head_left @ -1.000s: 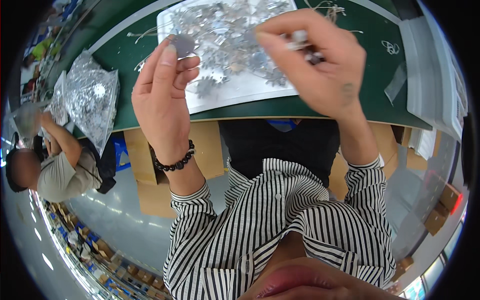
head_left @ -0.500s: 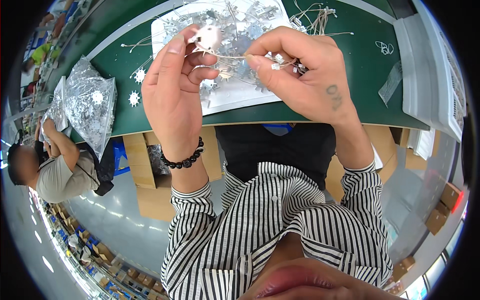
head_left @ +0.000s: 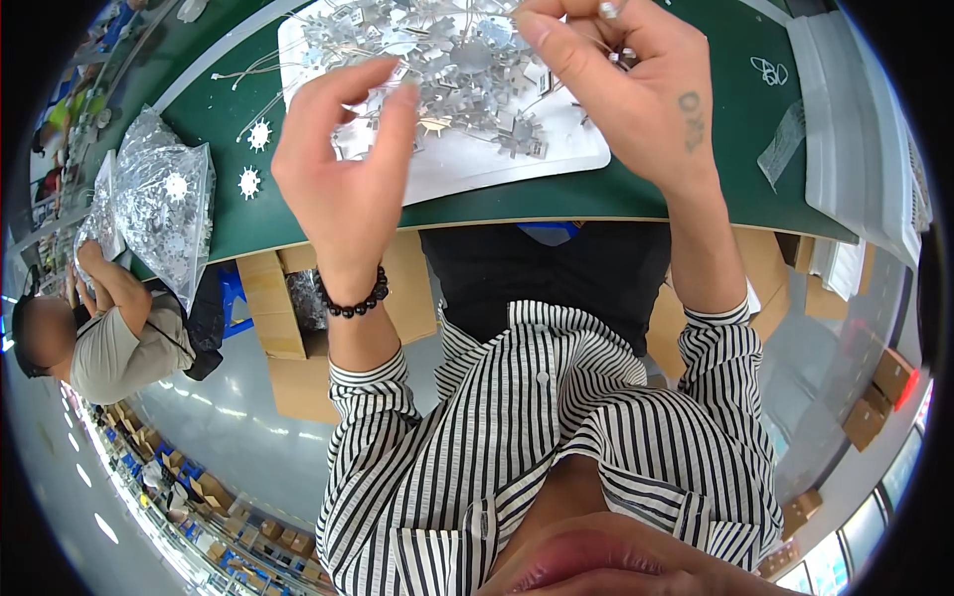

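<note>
My left hand (head_left: 343,164) hovers over the near left part of a white tray (head_left: 561,164), thumb and fingers apart, with nothing visible between them. My right hand (head_left: 641,94), above the tray's right side, is closed with thumb and index finger pinched. Thin wires with small white connectors (head_left: 608,10) stick out from its fingers. Between the hands lies a heap of silver, toothed metal pieces (head_left: 477,60) with thin wires among them. Two loose gear-shaped pieces (head_left: 260,135) rest on the green table left of the tray.
A clear plastic bag (head_left: 164,204) of similar pieces lies at the table's left edge. Beside it a person in a grey shirt (head_left: 129,343) works. White ribbed trays (head_left: 860,139) stand at the right, near a clear film pouch (head_left: 782,149) and a white wire coil (head_left: 768,70). Cardboard boxes (head_left: 273,308) sit below.
The white round piece has left my left hand, whose fingers have spread. My right hand has moved up and right, still pinching wires. The table appears slightly shifted in view.
</note>
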Demonstrator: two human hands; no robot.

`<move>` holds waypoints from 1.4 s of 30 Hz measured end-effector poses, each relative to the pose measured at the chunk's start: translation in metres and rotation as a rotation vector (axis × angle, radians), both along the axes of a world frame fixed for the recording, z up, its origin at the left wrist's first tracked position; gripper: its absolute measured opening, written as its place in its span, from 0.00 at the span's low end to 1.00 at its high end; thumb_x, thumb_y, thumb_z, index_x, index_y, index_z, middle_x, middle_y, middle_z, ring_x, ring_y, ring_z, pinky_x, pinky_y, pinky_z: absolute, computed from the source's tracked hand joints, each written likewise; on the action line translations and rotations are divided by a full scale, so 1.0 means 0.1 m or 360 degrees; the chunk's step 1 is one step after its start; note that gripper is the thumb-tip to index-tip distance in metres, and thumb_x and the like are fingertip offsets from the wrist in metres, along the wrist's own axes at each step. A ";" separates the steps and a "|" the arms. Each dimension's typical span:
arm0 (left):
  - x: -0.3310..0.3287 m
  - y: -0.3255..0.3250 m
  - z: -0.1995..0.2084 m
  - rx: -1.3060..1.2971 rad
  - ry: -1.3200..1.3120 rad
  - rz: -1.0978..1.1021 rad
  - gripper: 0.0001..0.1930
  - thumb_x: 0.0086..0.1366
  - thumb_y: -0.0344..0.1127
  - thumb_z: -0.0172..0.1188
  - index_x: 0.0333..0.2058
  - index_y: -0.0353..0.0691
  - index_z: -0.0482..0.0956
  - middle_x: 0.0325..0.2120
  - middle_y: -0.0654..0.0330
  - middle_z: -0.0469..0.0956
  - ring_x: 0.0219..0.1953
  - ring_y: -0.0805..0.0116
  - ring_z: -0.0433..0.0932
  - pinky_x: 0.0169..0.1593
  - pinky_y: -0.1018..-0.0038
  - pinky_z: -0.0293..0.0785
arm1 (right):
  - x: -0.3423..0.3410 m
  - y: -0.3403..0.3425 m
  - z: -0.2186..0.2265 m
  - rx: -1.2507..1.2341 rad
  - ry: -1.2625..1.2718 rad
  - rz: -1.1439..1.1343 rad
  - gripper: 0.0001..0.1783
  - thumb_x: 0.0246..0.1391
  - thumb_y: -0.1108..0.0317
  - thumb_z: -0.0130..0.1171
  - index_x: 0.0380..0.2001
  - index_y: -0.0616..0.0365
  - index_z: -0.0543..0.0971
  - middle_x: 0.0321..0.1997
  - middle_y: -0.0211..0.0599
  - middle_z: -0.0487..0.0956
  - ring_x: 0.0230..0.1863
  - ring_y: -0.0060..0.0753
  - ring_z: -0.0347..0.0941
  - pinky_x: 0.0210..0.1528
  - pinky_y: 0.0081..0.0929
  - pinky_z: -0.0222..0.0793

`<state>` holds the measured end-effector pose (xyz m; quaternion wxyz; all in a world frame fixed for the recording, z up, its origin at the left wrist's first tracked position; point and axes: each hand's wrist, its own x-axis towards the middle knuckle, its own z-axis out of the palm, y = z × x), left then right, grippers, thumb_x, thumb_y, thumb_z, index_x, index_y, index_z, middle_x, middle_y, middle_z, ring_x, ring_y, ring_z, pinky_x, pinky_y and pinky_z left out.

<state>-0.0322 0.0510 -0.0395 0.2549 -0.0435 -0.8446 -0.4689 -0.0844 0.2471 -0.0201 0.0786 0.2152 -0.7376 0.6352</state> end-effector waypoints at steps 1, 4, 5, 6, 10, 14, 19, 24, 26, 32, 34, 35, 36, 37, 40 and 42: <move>0.03 -0.03 0.01 -0.0339 0.0035 -0.0078 0.11 0.62 0.32 0.66 0.42 0.33 0.84 0.37 0.60 0.83 0.36 0.73 0.78 0.41 0.81 0.74 | -0.01 0.02 0.02 -0.0047 -0.0084 -0.0004 0.01 0.55 0.78 0.61 0.30 0.64 0.80 0.18 0.26 0.71 0.16 0.16 0.54 0.19 0.14 0.49; 0.04 -0.04 -0.01 -0.0689 0.0038 -0.0180 0.11 0.62 0.32 0.67 0.41 0.33 0.85 0.37 0.60 0.83 0.36 0.73 0.78 0.42 0.81 0.74 | -0.01 0.04 0.00 -0.0107 -0.0142 0.0019 0.01 0.55 0.79 0.61 0.30 0.64 0.81 0.18 0.26 0.71 0.17 0.16 0.55 0.21 0.14 0.49; 0.04 -0.03 -0.03 -0.0699 0.0006 -0.0203 0.10 0.62 0.31 0.67 0.41 0.32 0.85 0.37 0.59 0.83 0.36 0.72 0.79 0.42 0.81 0.74 | -0.02 0.04 -0.03 -0.0119 -0.0112 0.0044 0.01 0.55 0.78 0.61 0.30 0.65 0.81 0.18 0.26 0.71 0.17 0.16 0.55 0.21 0.14 0.49; 0.04 -0.02 -0.05 -0.0708 -0.0026 -0.0226 0.10 0.62 0.30 0.67 0.40 0.32 0.85 0.37 0.59 0.83 0.36 0.72 0.79 0.43 0.82 0.74 | -0.03 0.04 -0.05 -0.0131 -0.0083 0.0070 0.01 0.55 0.78 0.61 0.30 0.65 0.81 0.18 0.26 0.70 0.18 0.16 0.56 0.21 0.14 0.49; 0.07 0.01 -0.06 -0.0137 -0.0156 -0.0030 0.09 0.63 0.30 0.67 0.40 0.31 0.84 0.36 0.58 0.83 0.34 0.70 0.80 0.40 0.82 0.76 | -0.03 0.08 -0.12 -0.0108 -0.0037 0.0100 0.01 0.56 0.78 0.61 0.32 0.65 0.80 0.18 0.25 0.70 0.18 0.15 0.57 0.21 0.13 0.50; 0.09 0.03 -0.03 0.0637 -0.0214 0.0165 0.09 0.64 0.29 0.66 0.41 0.30 0.83 0.35 0.56 0.83 0.31 0.67 0.82 0.37 0.81 0.78 | 0.00 0.07 -0.09 -0.0072 -0.0045 0.0153 0.02 0.56 0.77 0.62 0.33 0.64 0.81 0.19 0.24 0.70 0.18 0.14 0.56 0.21 0.12 0.50; 0.09 0.09 -0.01 0.1260 -0.0107 0.0058 0.11 0.65 0.26 0.64 0.44 0.27 0.79 0.34 0.52 0.82 0.33 0.62 0.85 0.38 0.78 0.81 | 0.13 0.02 0.01 -0.0020 -0.0133 0.0269 0.03 0.53 0.76 0.65 0.32 0.61 0.82 0.19 0.18 0.69 0.19 0.12 0.53 0.22 0.12 0.48; 0.11 0.16 0.03 0.1315 -0.0092 0.0012 0.12 0.65 0.25 0.63 0.46 0.26 0.77 0.33 0.50 0.82 0.36 0.59 0.86 0.40 0.76 0.83 | 0.13 0.01 0.02 0.0027 -0.0170 0.0253 0.03 0.54 0.75 0.65 0.32 0.61 0.82 0.19 0.19 0.68 0.20 0.12 0.53 0.23 0.11 0.49; 0.11 0.18 0.04 0.1301 -0.0062 0.0000 0.12 0.65 0.25 0.63 0.46 0.26 0.77 0.33 0.51 0.82 0.36 0.60 0.86 0.40 0.77 0.83 | 0.12 0.03 -0.02 0.0062 -0.0140 0.0225 0.03 0.54 0.75 0.65 0.32 0.61 0.82 0.20 0.19 0.69 0.20 0.12 0.54 0.24 0.11 0.49; 0.12 0.19 0.02 0.1008 -0.0004 0.0119 0.12 0.64 0.24 0.64 0.45 0.27 0.77 0.32 0.52 0.83 0.36 0.62 0.86 0.40 0.78 0.82 | 0.11 0.01 -0.02 0.0116 -0.0158 0.0151 0.03 0.55 0.74 0.64 0.33 0.62 0.82 0.20 0.20 0.69 0.21 0.12 0.54 0.24 0.11 0.49; 0.12 0.19 -0.02 0.0986 0.0012 0.0117 0.12 0.64 0.24 0.64 0.45 0.27 0.77 0.32 0.52 0.83 0.36 0.62 0.86 0.40 0.78 0.82 | 0.11 0.02 -0.02 0.0103 -0.0166 0.0141 0.03 0.55 0.74 0.64 0.33 0.62 0.82 0.20 0.20 0.69 0.21 0.13 0.54 0.24 0.11 0.49; 0.12 0.19 -0.04 0.0964 0.0028 0.0116 0.12 0.64 0.24 0.64 0.45 0.27 0.78 0.32 0.53 0.83 0.36 0.63 0.86 0.40 0.79 0.82 | 0.10 0.02 -0.02 0.0089 -0.0176 0.0132 0.03 0.55 0.74 0.64 0.33 0.62 0.82 0.21 0.20 0.69 0.21 0.13 0.55 0.24 0.11 0.50; 0.12 0.19 -0.06 0.0941 0.0043 0.0116 0.11 0.64 0.23 0.64 0.45 0.27 0.78 0.32 0.53 0.83 0.36 0.63 0.86 0.40 0.79 0.82 | 0.10 0.02 -0.02 0.0074 -0.0185 0.0122 0.03 0.55 0.74 0.64 0.33 0.62 0.82 0.21 0.20 0.69 0.21 0.13 0.55 0.24 0.11 0.50; 0.11 0.19 -0.07 0.0918 0.0058 0.0115 0.11 0.64 0.23 0.64 0.45 0.28 0.78 0.32 0.53 0.83 0.36 0.63 0.86 0.40 0.80 0.81 | 0.09 0.02 -0.01 0.0060 -0.0194 0.0113 0.03 0.55 0.74 0.64 0.33 0.62 0.82 0.21 0.20 0.70 0.21 0.13 0.55 0.24 0.11 0.50; 0.13 0.20 -0.04 0.0882 0.0040 0.0120 0.11 0.63 0.23 0.64 0.44 0.29 0.79 0.33 0.53 0.83 0.36 0.65 0.85 0.40 0.79 0.81 | 0.08 0.01 0.03 0.0074 -0.0228 0.0076 0.03 0.55 0.74 0.64 0.33 0.62 0.82 0.21 0.21 0.70 0.21 0.13 0.55 0.24 0.11 0.50; 0.13 0.22 -0.03 0.0848 0.0023 0.0125 0.11 0.63 0.22 0.65 0.44 0.29 0.79 0.34 0.54 0.83 0.37 0.67 0.84 0.41 0.79 0.81 | 0.07 -0.01 0.06 0.0090 -0.0261 0.0039 0.03 0.55 0.74 0.63 0.33 0.62 0.82 0.21 0.21 0.71 0.21 0.12 0.55 0.24 0.11 0.50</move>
